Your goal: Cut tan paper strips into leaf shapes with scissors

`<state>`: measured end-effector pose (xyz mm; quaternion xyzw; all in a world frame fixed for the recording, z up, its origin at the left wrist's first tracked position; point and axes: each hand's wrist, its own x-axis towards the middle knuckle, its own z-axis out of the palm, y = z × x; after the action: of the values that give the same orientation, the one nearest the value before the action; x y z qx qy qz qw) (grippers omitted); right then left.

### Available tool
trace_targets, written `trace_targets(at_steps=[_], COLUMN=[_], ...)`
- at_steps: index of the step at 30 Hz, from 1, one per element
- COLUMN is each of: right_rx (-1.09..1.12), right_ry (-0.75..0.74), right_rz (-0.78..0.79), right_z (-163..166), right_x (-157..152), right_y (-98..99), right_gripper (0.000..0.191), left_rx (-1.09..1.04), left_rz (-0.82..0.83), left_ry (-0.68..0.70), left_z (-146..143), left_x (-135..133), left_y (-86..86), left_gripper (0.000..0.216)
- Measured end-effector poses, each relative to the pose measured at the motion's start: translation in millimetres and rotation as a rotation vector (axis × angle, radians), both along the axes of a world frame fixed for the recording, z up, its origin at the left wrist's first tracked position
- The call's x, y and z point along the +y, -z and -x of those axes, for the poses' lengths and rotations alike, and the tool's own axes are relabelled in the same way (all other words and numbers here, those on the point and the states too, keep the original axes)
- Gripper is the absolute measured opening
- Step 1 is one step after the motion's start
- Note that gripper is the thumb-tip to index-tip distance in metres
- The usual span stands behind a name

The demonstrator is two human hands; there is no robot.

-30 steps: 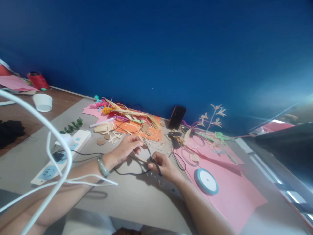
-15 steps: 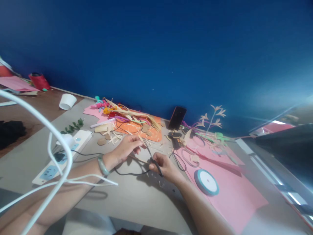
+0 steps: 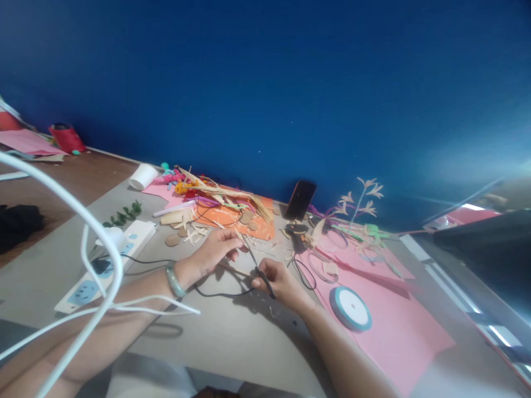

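Observation:
My right hand (image 3: 279, 281) is closed around the black handles of a pair of scissors (image 3: 256, 267), whose blades point up and left toward my left hand. My left hand (image 3: 215, 250), with a green bangle on its wrist, pinches a thin tan straw strip (image 3: 237, 236) at the blade tips. A second straw strip (image 3: 232, 268) lies on the grey table between the two hands. A thin black cord (image 3: 224, 294) runs under both hands.
Behind the hands are an orange sheet (image 3: 232, 216) with straw scraps, pipe cleaners and cardboard discs, and a propped black phone (image 3: 300, 199). Right lie pink paper (image 3: 385, 315), a teal ribbon spool (image 3: 350, 308) and paper branches (image 3: 360, 200). Left are a white power strip (image 3: 108, 255), white cables and a tipped white cup (image 3: 143, 177).
The white cup at the left has rolled to the right, from the brown table to the pink sheet's edge. Both hands hold nearly the same pose.

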<state>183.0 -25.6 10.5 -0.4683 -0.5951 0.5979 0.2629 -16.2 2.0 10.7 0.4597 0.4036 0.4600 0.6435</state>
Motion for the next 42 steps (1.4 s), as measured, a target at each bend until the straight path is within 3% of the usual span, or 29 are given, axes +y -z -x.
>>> trace_targets(at_steps=[14,27,35,42], right_rx=[-0.001,-0.045,-0.014,-0.012], right_ry=[0.021,0.119,-0.018,-0.047], right_rz=[0.003,-0.13,-0.111,-0.069], right_z=[-2.1,-2.2,-3.8,-3.2], right_x=[1.8,3.6,0.9,-0.5], right_y=[5.1,17.2,2.8,1.5], right_gripper=[0.054,0.051,0.048,0.049], left_rx=[-0.016,-0.007,0.195,0.182], left_rz=[0.0,-0.012,-0.199,-0.189], left_ry=[-0.003,-0.008,0.131,0.201], left_z=[-0.7,-0.8,-0.1,-2.2], left_x=[0.7,1.3,-5.9,-7.8], left_y=[2.0,1.4,1.4,1.4], left_gripper=[0.014,0.019,0.025,0.023])
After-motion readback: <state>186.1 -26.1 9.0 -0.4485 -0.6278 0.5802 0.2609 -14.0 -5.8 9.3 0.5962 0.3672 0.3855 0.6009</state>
